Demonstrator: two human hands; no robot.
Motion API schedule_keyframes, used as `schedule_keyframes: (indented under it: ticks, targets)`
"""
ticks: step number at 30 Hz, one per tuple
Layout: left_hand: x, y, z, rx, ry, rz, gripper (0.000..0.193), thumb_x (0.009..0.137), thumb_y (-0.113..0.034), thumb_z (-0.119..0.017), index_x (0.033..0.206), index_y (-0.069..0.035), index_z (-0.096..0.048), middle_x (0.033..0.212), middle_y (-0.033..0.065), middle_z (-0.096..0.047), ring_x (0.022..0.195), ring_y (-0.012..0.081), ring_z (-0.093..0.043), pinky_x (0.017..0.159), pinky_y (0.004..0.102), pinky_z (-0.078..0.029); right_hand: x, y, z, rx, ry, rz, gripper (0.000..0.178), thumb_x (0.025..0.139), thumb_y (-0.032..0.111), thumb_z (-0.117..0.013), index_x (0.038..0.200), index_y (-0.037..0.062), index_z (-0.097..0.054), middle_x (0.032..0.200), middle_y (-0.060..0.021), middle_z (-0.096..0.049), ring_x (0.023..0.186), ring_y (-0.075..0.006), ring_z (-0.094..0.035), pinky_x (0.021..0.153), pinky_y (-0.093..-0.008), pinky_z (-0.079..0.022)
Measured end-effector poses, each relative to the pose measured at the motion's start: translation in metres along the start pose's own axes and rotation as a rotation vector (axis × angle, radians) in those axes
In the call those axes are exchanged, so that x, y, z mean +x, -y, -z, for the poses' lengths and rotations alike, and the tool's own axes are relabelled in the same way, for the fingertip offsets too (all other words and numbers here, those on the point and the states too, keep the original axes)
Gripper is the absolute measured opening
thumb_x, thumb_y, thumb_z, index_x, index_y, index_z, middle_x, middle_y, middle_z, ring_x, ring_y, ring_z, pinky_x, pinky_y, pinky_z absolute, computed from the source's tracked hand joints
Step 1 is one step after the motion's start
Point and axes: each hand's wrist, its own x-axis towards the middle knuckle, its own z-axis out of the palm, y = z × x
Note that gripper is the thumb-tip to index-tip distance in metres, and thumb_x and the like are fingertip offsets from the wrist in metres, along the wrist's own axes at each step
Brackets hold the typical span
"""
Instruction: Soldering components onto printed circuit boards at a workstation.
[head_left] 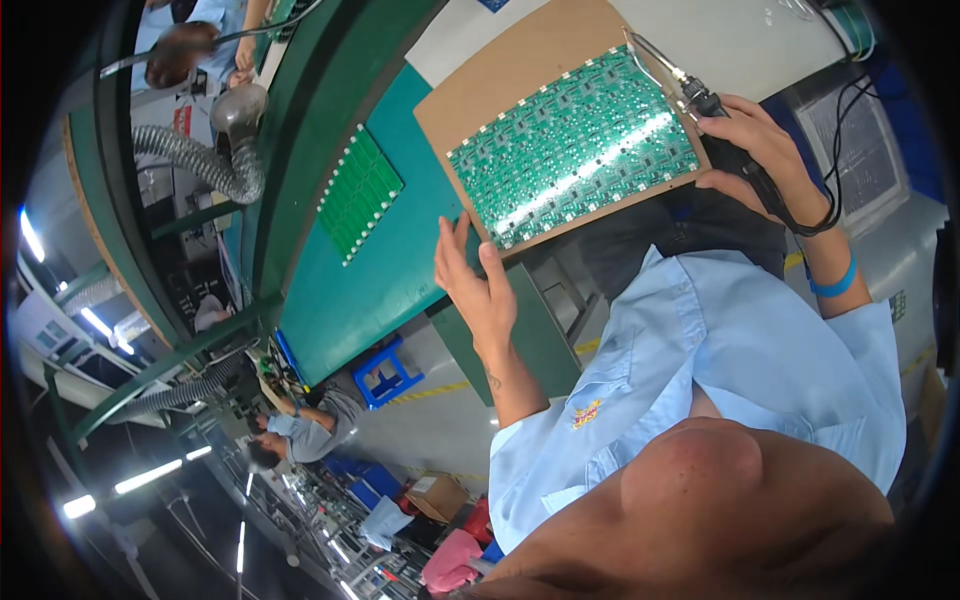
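A large green circuit board panel (575, 145), crowded with small parts, lies on a sheet of brown cardboard (530, 55). My right hand (755, 150) is closed round the black handle of a soldering iron (705, 100) at the panel's right side. The iron's metal end points to the panel's far right corner, with a thin bent metal tube or wire beside it; whether the tip touches the board I cannot tell. At the cardboard's near left corner is my left hand (475, 285), fingers spread and nothing held. Its fingertips are close to the cardboard edge.
A second green board (360, 195) lies on the teal mat (350, 300) to the left. Black cables (835, 150) hang by my right wrist. A green metal frame (330, 100) borders the bench. A blue stool (385, 375) stands below; other people work farther off.
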Motion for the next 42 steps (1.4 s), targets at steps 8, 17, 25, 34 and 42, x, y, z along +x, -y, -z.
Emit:
schedule_keyframes:
  ticks: [8,17,25,34,42]
  targets:
    - [0.013,-0.007,-0.014,0.06,0.029,-0.12,0.067,0.11,-0.038,-0.05,0.164,0.0,-0.034,0.156,0.0142,-0.058,0.145,0.032,-0.044,0.121,0.0499,-0.02,0.008,-0.01,0.011,-0.122,-0.063,-0.039,0.06,0.082,0.014,-0.087,0.139,0.0074,-0.067,0.137,-0.0079,-0.07,0.127,-0.0329,-0.065,0.112,-0.0422,-0.051]
    - [0.022,-0.011,-0.02,0.105,0.068,-0.155,0.073,0.108,-0.038,-0.056,0.165,0.0,-0.031,0.156,0.0137,-0.058,0.145,0.0326,-0.041,0.121,0.0506,-0.021,0.018,-0.012,0.02,-0.114,-0.106,-0.02,0.065,0.081,0.01,-0.089,0.141,0.0075,-0.065,0.139,-0.0157,-0.068,0.114,-0.0318,-0.071,0.097,-0.0375,-0.056]
    - [0.043,-0.047,-0.03,0.032,-0.029,-0.394,0.062,0.094,-0.021,-0.078,0.15,-0.005,-0.057,0.153,0.0124,-0.06,0.148,0.0363,-0.046,0.12,0.0523,-0.032,0.028,-0.004,0.02,-0.055,-0.11,0.005,0.057,0.086,0.012,-0.084,0.14,0.0074,-0.065,0.132,-0.0099,-0.071,0.111,-0.0268,-0.071,0.098,-0.0367,-0.057]
    - [0.053,-0.057,-0.032,0.019,0.148,-0.48,0.036,0.089,-0.016,-0.083,0.125,-0.01,-0.077,0.147,0.0091,-0.066,0.147,0.0377,-0.051,0.121,0.0518,-0.038,0.033,-0.004,0.018,-0.047,-0.063,0.009,0.054,0.087,0.01,-0.082,0.139,0.0081,-0.066,0.129,-0.0093,-0.072,0.107,-0.0258,-0.071,0.095,-0.0361,-0.058]
    - [0.06,-0.05,-0.036,0.022,0.167,-0.467,0.032,0.091,-0.014,-0.08,0.124,-0.01,-0.078,0.145,0.0091,-0.068,0.146,0.0366,-0.053,0.121,0.0505,-0.04,0.042,-0.006,0.011,-0.087,-0.086,-0.024,0.047,0.085,0.007,-0.082,0.13,0.005,-0.07,0.117,-0.0102,-0.074,0.097,-0.0253,-0.069,0.092,-0.0365,-0.057]
